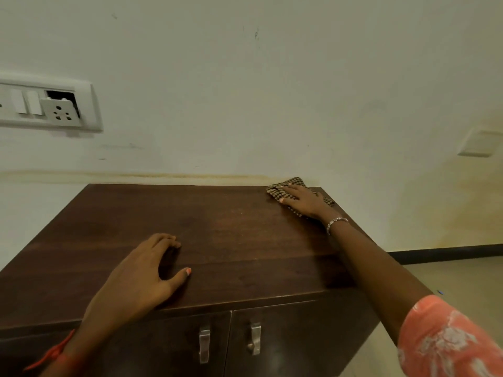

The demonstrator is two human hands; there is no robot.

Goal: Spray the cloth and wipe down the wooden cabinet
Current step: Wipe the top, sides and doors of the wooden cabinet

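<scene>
You are wiping: your right hand [304, 201] is pressing flat, fingers spread, on the checked cloth [288, 186] at the cabinet [231, 240] top's far right corner. Your left hand [141, 276] is resting open near its front edge. Next, probably sweeping the cloth toward the front.

the cloth [288, 187] lies on the cabinet [217, 235] top at its far right corner, under the right hand [304, 201]. the left hand [141, 276] rests flat near the front edge, well apart.

The right hand [304, 201] hides part of the cloth [288, 186]; the switch panel [49, 104] is cropped.
</scene>
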